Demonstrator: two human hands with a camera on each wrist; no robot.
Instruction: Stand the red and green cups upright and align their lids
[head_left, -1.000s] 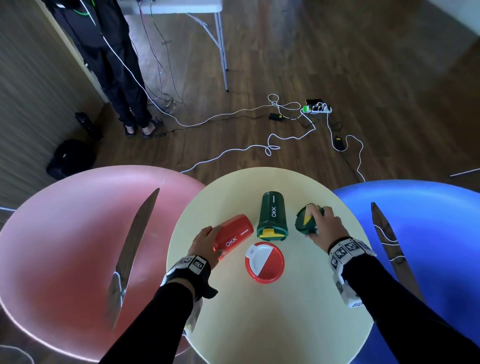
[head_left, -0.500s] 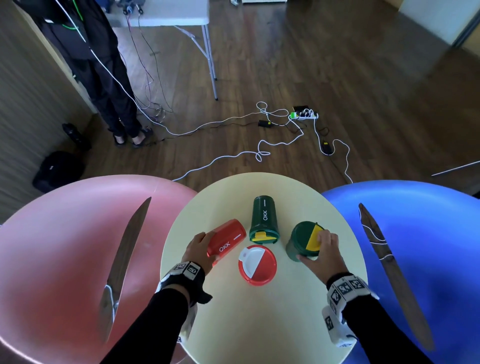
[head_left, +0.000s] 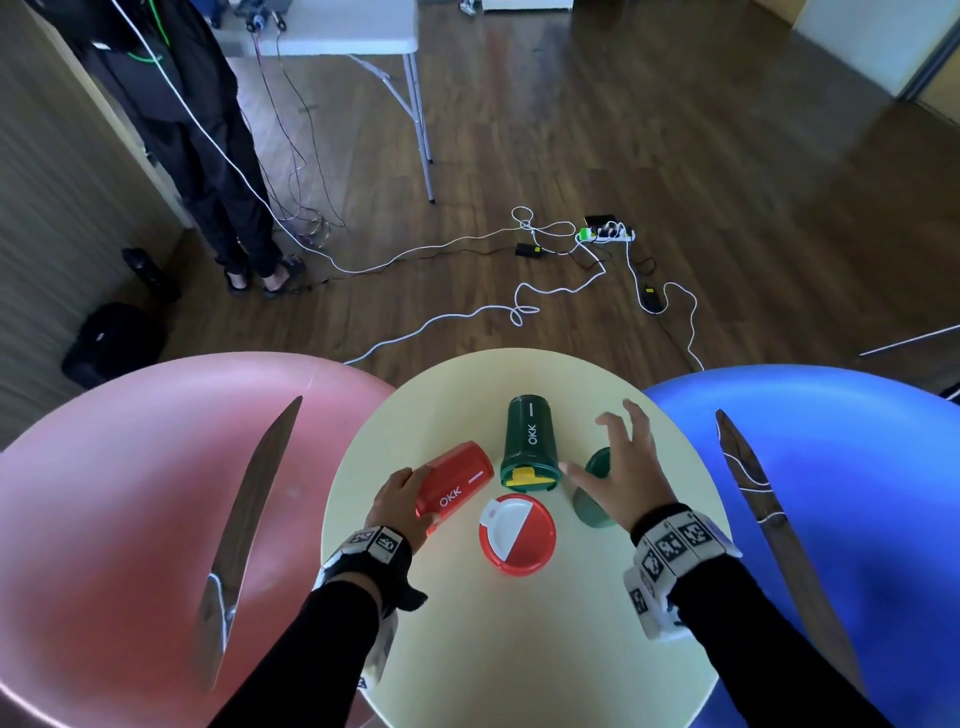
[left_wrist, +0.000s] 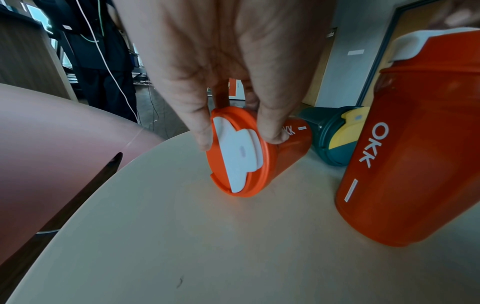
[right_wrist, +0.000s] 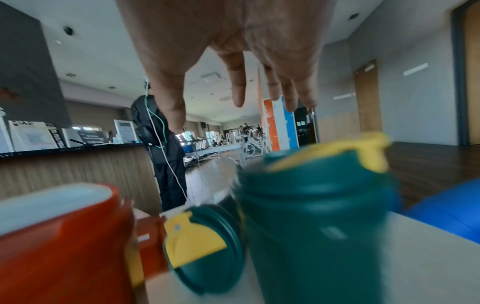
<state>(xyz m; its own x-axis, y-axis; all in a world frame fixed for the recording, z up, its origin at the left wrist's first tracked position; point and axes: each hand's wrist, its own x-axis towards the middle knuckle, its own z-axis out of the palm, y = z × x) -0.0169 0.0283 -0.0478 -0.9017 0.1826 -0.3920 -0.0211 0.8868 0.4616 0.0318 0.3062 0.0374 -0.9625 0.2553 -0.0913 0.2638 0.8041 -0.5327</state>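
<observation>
On the round yellow table (head_left: 519, 649) a red cup (head_left: 460, 483) lies on its side; my left hand (head_left: 415, 493) grips its lid end, fingers curled over the lid rim (left_wrist: 239, 152). Another red cup (head_left: 517, 535) stands upright near the middle, lid up. A green cup (head_left: 530, 447) lies on its side with its yellow-flapped lid (right_wrist: 202, 246) toward me. To its right stands a second green cup (head_left: 592, 501), upright (right_wrist: 319, 216). My right hand (head_left: 597, 441) hovers just above it with fingers spread, holding nothing.
A pink round surface (head_left: 130, 493) adjoins the table on the left and a blue one (head_left: 831, 493) on the right. Beyond lie a wooden floor with white cables (head_left: 519, 306), a folding table (head_left: 337, 31) and a standing person (head_left: 208, 156).
My right hand set the right green cup upright, let go of it and opened above it. My left hand kept its grip on the lying red cup.
</observation>
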